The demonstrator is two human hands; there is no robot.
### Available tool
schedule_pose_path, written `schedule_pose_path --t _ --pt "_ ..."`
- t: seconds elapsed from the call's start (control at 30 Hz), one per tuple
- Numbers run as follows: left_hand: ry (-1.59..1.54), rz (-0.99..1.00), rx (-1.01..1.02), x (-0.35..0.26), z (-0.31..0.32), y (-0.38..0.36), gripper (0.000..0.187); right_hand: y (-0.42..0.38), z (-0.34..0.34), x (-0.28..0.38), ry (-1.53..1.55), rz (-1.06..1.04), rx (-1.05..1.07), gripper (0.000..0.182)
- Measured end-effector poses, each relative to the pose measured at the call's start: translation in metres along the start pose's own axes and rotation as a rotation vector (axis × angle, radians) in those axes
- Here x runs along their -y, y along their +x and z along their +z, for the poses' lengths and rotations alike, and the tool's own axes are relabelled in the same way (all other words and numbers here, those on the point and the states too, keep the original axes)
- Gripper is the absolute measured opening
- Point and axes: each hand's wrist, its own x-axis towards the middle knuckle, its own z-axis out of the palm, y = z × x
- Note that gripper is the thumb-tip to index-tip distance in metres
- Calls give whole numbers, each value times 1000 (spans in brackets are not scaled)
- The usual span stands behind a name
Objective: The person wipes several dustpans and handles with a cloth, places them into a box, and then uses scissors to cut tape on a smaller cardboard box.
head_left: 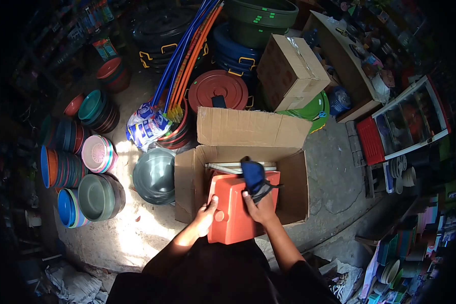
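An orange-red rectangular plastic container (238, 213) with a round knob-like bump is tilted over the near side of an open cardboard box (292, 185). My left hand (205, 217) grips its left edge, thumb on the face and fingers behind. On the right side, my right hand (261, 209) is closed on the same container, its thumb lying on the surface. A dark blue and black cloth item (253, 175) rests against the container just above my right hand. Behind it, white flat pieces (223, 166) lie inside the box.
A grey basin (154, 177) stands left of the box, with stacked basins and pots (97, 197) farther left. Behind are blue and orange poles (190, 55), a red lidded tub (219, 88) and a closed carton (291, 71). A glass-fronted case (410, 119) is at right.
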Motion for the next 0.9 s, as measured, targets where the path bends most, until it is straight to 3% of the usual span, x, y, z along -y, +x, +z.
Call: schedule_pose_path --t 0.03,0.07,0.13,0.17,0.2,0.27,0.33,0.4,0.47,0.5,0.53,0.6,0.63,0.67,0.73,0.77,0.8,0.87,0.9 --pt "121 26 7 7 3 3 51 5 -3 16 72 -74 48 61" --pt "241 54 15 13 4 5 51 11 -12 31 -6 -324 10 59" --pt "277 132 52 9 -6 5 43 17 -29 27 -115 -235 94 52" --pt "365 131 134 3 -18 5 40 24 -41 26 4 -124 114 46" --pt "450 130 215 -3 -25 7 37 31 -44 -5 38 79 287 46" --pt "389 191 274 -22 -27 1 32 35 -60 -35 24 196 415 52" --pt "990 361 421 -38 -38 8 36 22 -59 -60 197 402 675 58" --pt "958 372 416 -38 -44 18 39 1 -56 -58 678 374 734 54" --pt "924 465 436 -26 -59 40 40 -16 -47 -47 699 195 732 47" --pt "964 573 365 -29 -55 40 36 -25 -37 -42 659 216 737 44" --pt "971 423 280 -32 -53 36 32 -32 -28 -35 618 237 742 41" --pt "908 753 111 -18 -56 44 48 -42 -15 -14 591 361 627 33" --pt "408 513 178 0 -59 57 59 -50 0 -20 371 234 555 30" --pt "112 53 -108 22 -68 60 62 -60 14 -27 152 112 485 26" --pt "-211 -213 207 58 -79 90 57 -67 40 -30 -15 110 548 24" --pt "-67 -203 236 78 -84 98 52 -79 59 -45 -104 12 586 32" --pt "-34 -462 138 53 -71 84 45 -87 73 -59 -193 -88 623 42" --pt "-17 -417 150 111 -113 120 38 -90 82 -82 -141 -1 716 52" --pt "-17 -420 78 123 -121 129 36 -77 86 -99 33 -8 674 57"
